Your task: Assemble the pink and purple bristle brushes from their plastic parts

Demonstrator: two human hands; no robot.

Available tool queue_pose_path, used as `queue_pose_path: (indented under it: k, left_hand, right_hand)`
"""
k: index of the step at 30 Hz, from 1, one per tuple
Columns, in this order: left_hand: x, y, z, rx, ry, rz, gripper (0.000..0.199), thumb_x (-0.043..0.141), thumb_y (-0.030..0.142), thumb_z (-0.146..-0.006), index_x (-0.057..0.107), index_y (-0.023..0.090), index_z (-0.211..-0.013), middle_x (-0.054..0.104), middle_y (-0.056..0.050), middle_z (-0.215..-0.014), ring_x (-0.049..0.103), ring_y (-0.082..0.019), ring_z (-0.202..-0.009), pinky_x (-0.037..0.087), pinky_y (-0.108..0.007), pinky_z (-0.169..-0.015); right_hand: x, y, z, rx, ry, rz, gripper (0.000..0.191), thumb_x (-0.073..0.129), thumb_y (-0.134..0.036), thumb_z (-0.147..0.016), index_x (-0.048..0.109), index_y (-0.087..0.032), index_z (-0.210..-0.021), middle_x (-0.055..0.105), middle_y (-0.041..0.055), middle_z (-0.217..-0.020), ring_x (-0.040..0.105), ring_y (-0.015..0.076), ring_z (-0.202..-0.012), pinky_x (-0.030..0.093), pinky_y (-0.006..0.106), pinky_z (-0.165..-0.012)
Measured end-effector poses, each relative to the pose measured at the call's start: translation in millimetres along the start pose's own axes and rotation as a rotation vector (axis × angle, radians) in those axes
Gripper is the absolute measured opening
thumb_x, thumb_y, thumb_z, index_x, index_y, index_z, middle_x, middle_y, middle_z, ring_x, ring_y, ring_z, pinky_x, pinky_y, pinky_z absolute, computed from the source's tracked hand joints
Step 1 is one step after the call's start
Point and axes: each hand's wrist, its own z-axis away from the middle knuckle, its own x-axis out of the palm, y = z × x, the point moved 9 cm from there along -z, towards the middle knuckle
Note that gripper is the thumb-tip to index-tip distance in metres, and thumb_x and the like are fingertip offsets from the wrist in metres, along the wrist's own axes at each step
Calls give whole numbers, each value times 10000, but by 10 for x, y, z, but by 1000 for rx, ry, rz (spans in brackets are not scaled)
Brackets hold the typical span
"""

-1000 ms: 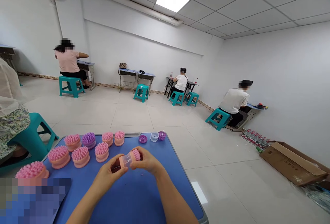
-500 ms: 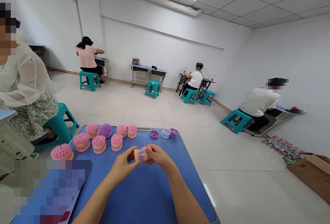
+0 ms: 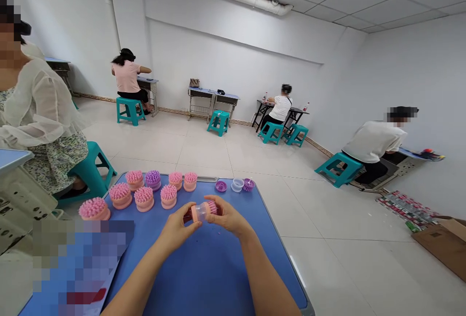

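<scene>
Between my two hands, above the blue table (image 3: 204, 277), a pink scalp brush (image 3: 201, 212) lies on its side with a clear middle section. My left hand (image 3: 179, 224) is closed around its peach end. My right hand (image 3: 226, 216) grips the bristle end, fingers over the top and thumb below. To the left on the table stand several finished-looking pink brushes (image 3: 144, 199) and one purple brush (image 3: 153, 180), bristles up. Past my right hand, at the far edge, are a purple round part (image 3: 221, 186), a clear cup-like part (image 3: 237, 185) and a purple bristle head (image 3: 248, 185).
At the left table edge lies a blue sheet (image 3: 80, 267), partly blurred out. A person in a sheer white top (image 3: 47, 107) sits close on the left. Other people sit at desks by the walls. Teal stools (image 3: 219, 123) and a cardboard box (image 3: 442, 243) stand on the floor.
The brush has turned a little, so its pink bristles show more beside my right hand, whose fingers have opened out slightly. My view has shifted slightly.
</scene>
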Motion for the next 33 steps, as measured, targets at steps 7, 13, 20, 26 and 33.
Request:
queue_pose_path:
  k: [7, 13, 20, 26, 33]
  left_hand:
    - [17, 25, 6, 20, -6, 1, 490, 619, 300, -644, 560, 166, -1112, 645, -87, -1119, 617, -249, -1010, 479, -401, -923]
    - [15, -15, 15, -40, -15, 105, 537, 638, 343, -647, 539, 140, -1134, 683, -80, -1042, 644, -260, -957, 510, -400, -873]
    - [29, -58, 2, 4, 27, 39, 538, 672, 286, -596, 576, 175, -1113, 662, -83, -1098, 635, -257, -974, 481, -410, -903]
    - [60, 8, 19, 21, 49, -197, 422, 596, 208, -673, 535, 160, -1088, 682, -91, -961, 652, -224, -838, 492, -330, -761]
    - [-65, -11, 41, 3, 229, -354, 429, 625, 271, -698, 514, 159, -1097, 646, -131, -1071, 604, -284, -988, 461, -386, -802]
  right_hand:
    - [1, 88, -20, 84, -6, -9, 442, 539, -568, -770, 604, -153, -905, 574, -15, -636, 547, 109, -497, 465, 248, -484]
    - [29, -21, 0, -5, -34, -76, 530, 776, -340, -604, 549, -211, -1065, 574, -6, -887, 572, 141, -757, 506, 263, -633]
    - [9, -4, -29, -33, -50, -90, 446, 758, -331, -623, 588, -168, -1002, 588, -12, -784, 558, 127, -658, 482, 265, -606]
    - [-9, 60, -82, -63, 57, -46, 541, 772, -308, -598, 554, -177, -1075, 607, 8, -841, 579, 150, -701, 492, 286, -633]
    - [13, 50, -154, -178, 310, 111, 558, 691, -356, -648, 485, -163, -1130, 603, 96, -1062, 587, 234, -914, 477, 358, -788]
